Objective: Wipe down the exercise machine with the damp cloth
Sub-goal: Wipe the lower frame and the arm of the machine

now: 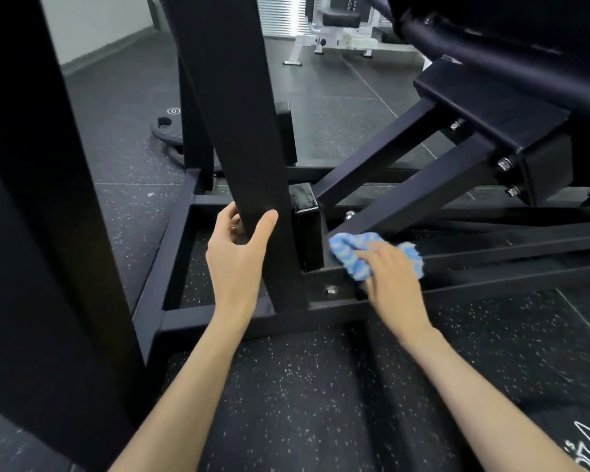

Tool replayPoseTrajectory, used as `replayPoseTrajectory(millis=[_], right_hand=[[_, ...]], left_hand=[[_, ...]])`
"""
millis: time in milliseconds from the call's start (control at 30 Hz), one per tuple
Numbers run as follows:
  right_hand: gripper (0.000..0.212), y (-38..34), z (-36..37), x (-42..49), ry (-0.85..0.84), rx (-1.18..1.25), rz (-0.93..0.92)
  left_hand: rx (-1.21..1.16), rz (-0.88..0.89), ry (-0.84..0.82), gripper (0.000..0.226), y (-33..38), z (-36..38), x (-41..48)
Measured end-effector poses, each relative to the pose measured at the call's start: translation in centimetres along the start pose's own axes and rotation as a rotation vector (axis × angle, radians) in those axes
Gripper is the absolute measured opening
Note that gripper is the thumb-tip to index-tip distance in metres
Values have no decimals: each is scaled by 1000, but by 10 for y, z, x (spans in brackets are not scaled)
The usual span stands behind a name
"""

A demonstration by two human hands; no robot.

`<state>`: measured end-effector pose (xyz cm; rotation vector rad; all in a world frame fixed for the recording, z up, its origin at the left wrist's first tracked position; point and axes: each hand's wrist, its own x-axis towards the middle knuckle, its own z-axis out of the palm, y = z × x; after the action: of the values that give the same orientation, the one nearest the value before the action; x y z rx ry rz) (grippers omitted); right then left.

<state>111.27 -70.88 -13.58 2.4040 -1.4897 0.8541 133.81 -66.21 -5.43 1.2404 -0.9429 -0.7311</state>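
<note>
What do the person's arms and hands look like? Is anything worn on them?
Both forearms are bare up to the bottom edge of the picture: no sleeves, gloves, watch or wristband show. The left hand and the right hand are bare too. No ring is plainly visible. The right hand is slightly blurred.

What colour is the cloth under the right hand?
Blue with lighter, whitish stripes; the cloth shows best in the head view, its only view.

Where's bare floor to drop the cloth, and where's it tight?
Free: speckled black rubber floor between the forearms, in front of the black steel base frame. Crowded: the junction where the right hand presses the blue striped cloth and the left hand grips the upright post.
</note>
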Motion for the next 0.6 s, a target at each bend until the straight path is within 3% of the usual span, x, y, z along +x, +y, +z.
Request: replayPoseTrajectory(millis=[133, 167, 267, 367, 467, 533, 600], right_hand=[[29, 54, -11, -3, 132, -59, 609], [32, 45, -6, 2, 169, -74, 629], [28, -7, 3, 10, 207, -16, 392], [24, -32, 8, 6, 75, 88, 169], [26, 0, 2, 4, -68, 57, -160], [29, 35, -10, 14, -170, -6, -138], [29, 52, -18, 19, -188, -90, 71]], left_hand=[[42, 9, -69, 41, 0, -7, 4], [52, 14, -80, 42, 0, -7, 4], [36, 23, -83, 43, 1, -6, 2], [-28, 6, -122, 43, 3, -2, 2], [-16, 7, -140, 32, 5, -3, 6], [4, 15, -137, 29, 9, -4, 8], [55, 22, -146, 31, 12, -5, 9]])
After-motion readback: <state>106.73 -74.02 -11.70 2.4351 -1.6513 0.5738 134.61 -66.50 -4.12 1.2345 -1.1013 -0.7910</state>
